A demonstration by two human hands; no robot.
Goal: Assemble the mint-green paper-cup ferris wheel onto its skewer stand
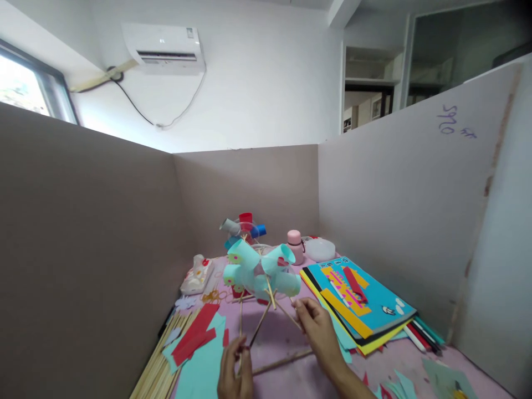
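A paper craft (258, 269) made of teal paper rolls sits atop a frame of thin wooden sticks (266, 316) on the pink table (286, 382). My left hand (235, 372) is at the bottom, fingers pinched on the lower end of one stick. My right hand (318, 330) reaches in from the right, fingertips closed on another slanted stick just under the rolls.
A stack of coloured paper sheets (361, 307) lies to the right with pens (421, 335) beside it. Red and teal paper scraps (197, 343) and a bundle of sticks (160, 366) lie left. A second roll craft (243, 227), a pink bottle (294, 244) and brown partition walls (83, 249) surround the table.
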